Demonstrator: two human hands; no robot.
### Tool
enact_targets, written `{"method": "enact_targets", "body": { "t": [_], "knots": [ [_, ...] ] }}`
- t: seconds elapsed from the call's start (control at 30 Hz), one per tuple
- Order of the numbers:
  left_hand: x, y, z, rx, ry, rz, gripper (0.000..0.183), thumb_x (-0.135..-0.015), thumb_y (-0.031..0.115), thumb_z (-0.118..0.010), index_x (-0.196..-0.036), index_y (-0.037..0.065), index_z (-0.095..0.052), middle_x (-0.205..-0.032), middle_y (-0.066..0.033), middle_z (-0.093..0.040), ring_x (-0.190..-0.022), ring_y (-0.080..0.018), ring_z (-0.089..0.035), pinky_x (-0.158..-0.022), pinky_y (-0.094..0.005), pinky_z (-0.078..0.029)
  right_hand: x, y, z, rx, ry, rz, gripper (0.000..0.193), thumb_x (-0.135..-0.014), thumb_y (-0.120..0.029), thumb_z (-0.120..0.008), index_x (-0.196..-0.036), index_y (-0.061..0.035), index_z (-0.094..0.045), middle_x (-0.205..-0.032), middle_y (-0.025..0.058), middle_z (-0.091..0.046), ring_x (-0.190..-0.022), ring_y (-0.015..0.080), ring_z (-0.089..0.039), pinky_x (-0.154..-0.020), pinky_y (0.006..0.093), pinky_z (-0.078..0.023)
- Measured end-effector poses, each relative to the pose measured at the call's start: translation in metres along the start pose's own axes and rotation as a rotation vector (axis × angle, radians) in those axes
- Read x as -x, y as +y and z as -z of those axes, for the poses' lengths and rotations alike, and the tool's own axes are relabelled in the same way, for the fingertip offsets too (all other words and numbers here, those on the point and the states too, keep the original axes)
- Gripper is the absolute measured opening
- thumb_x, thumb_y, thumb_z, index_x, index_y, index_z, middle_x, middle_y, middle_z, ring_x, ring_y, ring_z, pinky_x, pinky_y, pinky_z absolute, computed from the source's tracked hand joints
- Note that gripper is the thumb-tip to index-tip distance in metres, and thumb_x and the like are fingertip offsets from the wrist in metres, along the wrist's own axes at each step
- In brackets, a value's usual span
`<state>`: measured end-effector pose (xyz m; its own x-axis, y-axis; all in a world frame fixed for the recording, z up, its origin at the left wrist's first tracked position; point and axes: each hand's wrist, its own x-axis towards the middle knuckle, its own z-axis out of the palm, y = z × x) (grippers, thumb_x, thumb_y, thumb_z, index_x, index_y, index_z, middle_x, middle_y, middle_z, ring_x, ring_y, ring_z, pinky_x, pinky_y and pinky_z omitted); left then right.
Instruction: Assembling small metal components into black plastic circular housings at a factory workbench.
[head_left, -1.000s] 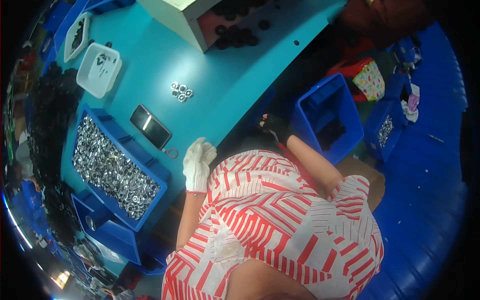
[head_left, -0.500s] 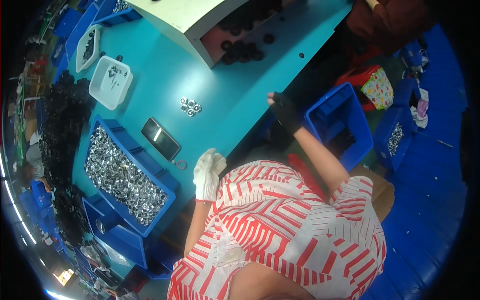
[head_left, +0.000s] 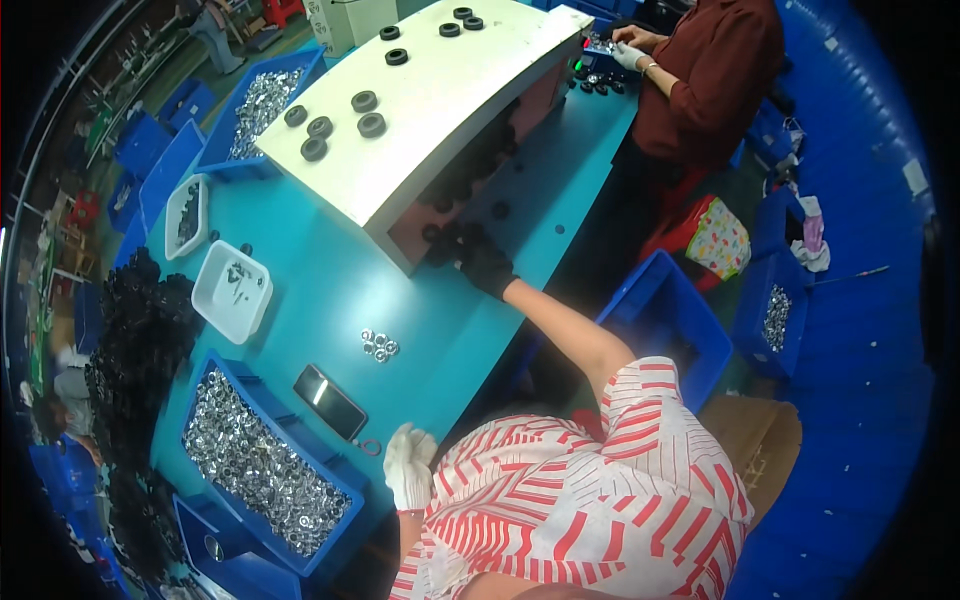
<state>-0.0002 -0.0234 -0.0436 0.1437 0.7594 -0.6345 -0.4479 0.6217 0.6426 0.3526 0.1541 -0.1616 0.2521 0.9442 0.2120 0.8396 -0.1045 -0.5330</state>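
My right hand, in a black glove, reaches to the open front of a cream box-shaped housing. Its fingers merge with the dark black rings heaped there, so their grip is hidden. By the near table edge rests my left hand in a white glove, its fingers curled together; whatever they may hold does not show. A phone with a pinkish loop lies beside that hand. Farther in, a small cluster of shiny metal rings sits on the teal table.
A blue bin full of metal rings stands at left, near white trays and a black heap. Several black rings lie on the housing. Another blue bin is right of my arm. A co-worker handles parts at the far end.
My right hand has gone from beyond the table edge to the black rings at the housing. The view has shifted, showing the housing's top and the co-worker's hands. My left hand stays by the edge.
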Motion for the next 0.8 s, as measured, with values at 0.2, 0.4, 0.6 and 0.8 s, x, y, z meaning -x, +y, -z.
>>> {"method": "enact_targets", "body": {
  "t": [0.2,0.4,0.6,0.8],
  "knots": [
    [-0.019,0.001,-0.005,0.026,-0.105,-0.036,0.036,-0.089,0.022,-0.059,-0.117,0.0,-0.051,-0.098,-0.0141,-0.058,-0.089,-0.0256,-0.058,-0.079,-0.038,-0.05,0.069,-0.066,0.045,-1.5,-0.589,-0.565,0.031,-0.086,-0.029,-0.063,-0.109,-0.0084,-0.058,-0.098,0.0062,-0.063,-0.074,0.0137,-0.061,-0.06,0.0282,-0.051],
    [-0.019,0.019,-0.033,-0.097,-0.137,0.006,0.034,-0.093,0.02,-0.049,-0.12,0.0,-0.049,-0.1,-0.0141,-0.058,-0.088,-0.025,-0.061,-0.078,-0.0352,-0.052,0.108,-0.123,0.067,-1.955,-0.871,-0.453,0.043,-0.091,-0.03,-0.052,-0.122,-0.0011,-0.048,-0.114,0.0151,-0.058,-0.084,0.0192,-0.061,-0.069,0.03,-0.052],
    [-0.013,0.015,-0.015,-0.033,-0.166,-0.011,0.036,-0.092,0.022,-0.051,-0.12,0.0,-0.048,-0.101,-0.0137,-0.057,-0.087,-0.0247,-0.061,-0.078,-0.0348,-0.052,0.13,-0.158,0.082,-1.832,-0.989,-0.499,0.049,-0.088,-0.031,-0.058,-0.125,-0.0019,-0.047,-0.116,0.0132,-0.055,-0.086,0.0177,-0.057,-0.078,0.0304,-0.05],
    [-0.004,0.017,-0.006,0.052,-0.165,-0.064,0.039,-0.09,0.021,-0.055,-0.12,-0.003,-0.047,-0.101,-0.0127,-0.057,-0.087,-0.0223,-0.06,-0.078,-0.0331,-0.051,0.147,-0.19,0.085,-0.895,-0.688,-0.006,0.048,-0.08,-0.014,-0.068,-0.124,-0.0052,-0.05,-0.115,0.0102,-0.057,-0.097,0.0189,-0.058,-0.083,0.0324,-0.048]
  ]
}}
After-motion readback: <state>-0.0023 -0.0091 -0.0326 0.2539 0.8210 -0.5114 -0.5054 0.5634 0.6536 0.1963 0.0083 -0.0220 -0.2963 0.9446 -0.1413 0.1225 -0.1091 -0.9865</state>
